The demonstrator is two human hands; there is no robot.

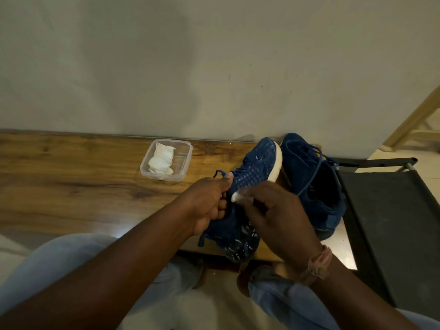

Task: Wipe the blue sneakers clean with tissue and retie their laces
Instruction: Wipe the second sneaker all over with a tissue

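Observation:
A blue mesh sneaker (258, 160) with a white sole lies tilted, toe pointing away, above the wooden bench (71, 182). My left hand (209, 206) grips it at the laced middle, thumb on top. My right hand (271, 210) pinches a small white tissue wad (235, 198) against the sneaker's upper near the laces. The second blue sneaker (316, 186) rests to the right on the bench, its laces loose. A clear plastic tub (184, 160) with crumpled white tissues (160, 160) sits farther back on the bench.
A pale wall rises right behind the bench. A black chair seat (390, 222) stands to the right, wooden furniture legs (414, 120) beyond it. My knees in light jeans (71, 263) are below, near the bench's front edge.

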